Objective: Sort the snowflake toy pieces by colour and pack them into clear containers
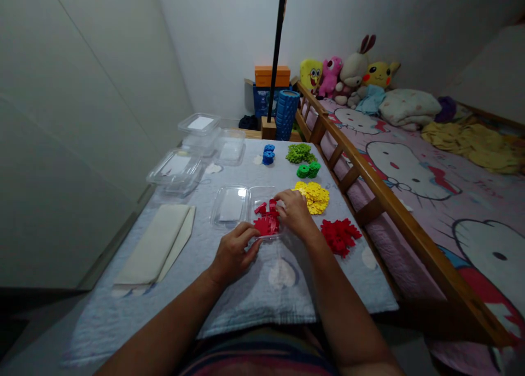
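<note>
A clear plastic box point(264, 191) lies opened on the table, its hinged lid point(232, 203) folded out to the left. Several red interlocking plastic pieces point(266, 226) are inside the box. My left hand point(235, 251) has its thumb and fingers closed at the box's near left corner, close to the red pieces. Over the box's right side, my right hand point(294, 210) pinches a red piece point(273, 204); its fingertips partly hide it. To the right of the box are a loose red pile point(339, 236) and a pile of yellow toothed discs point(315, 197).
Green discs point(308, 170), light green pieces point(300, 152) and blue discs point(268, 155) sit farther back. Closed clear boxes point(176, 171) stand at the back left. A folded cream sheet point(158, 244) lies at left. A wooden bed rail point(365, 173) borders the table's right side.
</note>
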### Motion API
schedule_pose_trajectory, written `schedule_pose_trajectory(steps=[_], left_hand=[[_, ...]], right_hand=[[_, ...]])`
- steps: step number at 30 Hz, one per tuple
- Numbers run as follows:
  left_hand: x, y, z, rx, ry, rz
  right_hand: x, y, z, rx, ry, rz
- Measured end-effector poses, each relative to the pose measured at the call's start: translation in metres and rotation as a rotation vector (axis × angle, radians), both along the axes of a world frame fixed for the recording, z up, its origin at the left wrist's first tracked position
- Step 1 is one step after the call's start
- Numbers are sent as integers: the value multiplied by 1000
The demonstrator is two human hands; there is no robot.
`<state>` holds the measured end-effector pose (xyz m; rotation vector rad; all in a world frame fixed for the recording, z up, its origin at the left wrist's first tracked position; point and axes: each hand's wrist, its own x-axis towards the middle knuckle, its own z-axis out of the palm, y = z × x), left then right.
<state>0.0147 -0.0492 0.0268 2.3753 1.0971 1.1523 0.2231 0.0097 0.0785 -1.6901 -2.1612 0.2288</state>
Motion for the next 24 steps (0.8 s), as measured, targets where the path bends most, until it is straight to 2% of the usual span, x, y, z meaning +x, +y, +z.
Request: schedule_pose_trajectory(steps=[6, 10, 13, 16, 20, 24], left_hand=[[0, 0, 0, 1, 9, 15], [0, 0, 0, 8, 19, 32], [0, 1, -1, 9, 21, 29], [0, 1, -1, 7, 15, 26], [0, 1, 1, -6, 9, 27], [-1, 1, 0, 0, 15, 25]], right_hand=[[74, -41, -4, 28, 98, -212], [114, -78, -5, -65, 85, -316], [130, -99, -11, -89, 74, -345], [139, -109, -22, -23, 73, -394], [148, -108, -35, 54, 110, -480], [151, -103, -41, 69, 94, -514]])
